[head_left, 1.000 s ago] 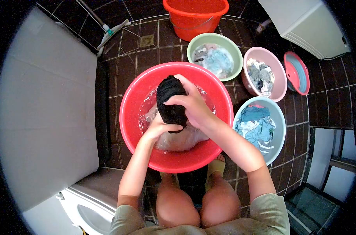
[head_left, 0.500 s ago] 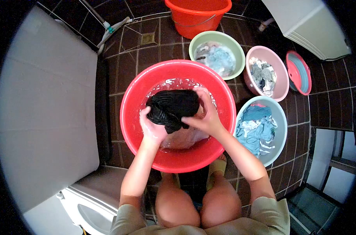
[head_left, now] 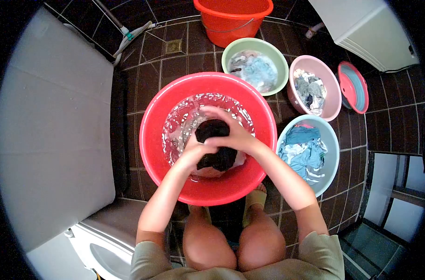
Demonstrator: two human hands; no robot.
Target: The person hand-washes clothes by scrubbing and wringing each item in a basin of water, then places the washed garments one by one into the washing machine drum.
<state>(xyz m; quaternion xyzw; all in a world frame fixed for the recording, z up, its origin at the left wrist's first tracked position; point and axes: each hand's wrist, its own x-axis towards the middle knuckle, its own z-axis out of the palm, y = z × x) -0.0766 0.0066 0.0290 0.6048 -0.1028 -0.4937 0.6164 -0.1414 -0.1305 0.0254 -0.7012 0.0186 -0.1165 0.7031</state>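
Observation:
Both hands grip a bunched black cloth over the big red basin, low near the rippling water. My left hand is wrapped round its left side, thumb across the front. From the upper right, my right hand curls over the cloth, its fingers reaching past the top and its thumb across the middle. Beneath the cloth, a pale fabric shows in the water, partly hidden by the hands and the black cloth.
A red bucket stands behind a green basin of soapy laundry. To the right are a pink basin, a light blue basin with blue clothes and a pink-grey basin. A grey panel stands left.
The black cloth has gone from spread sideways between my hands to a compact bunch, slightly lower. My hands have come closer together around it, and more rippling water shows.

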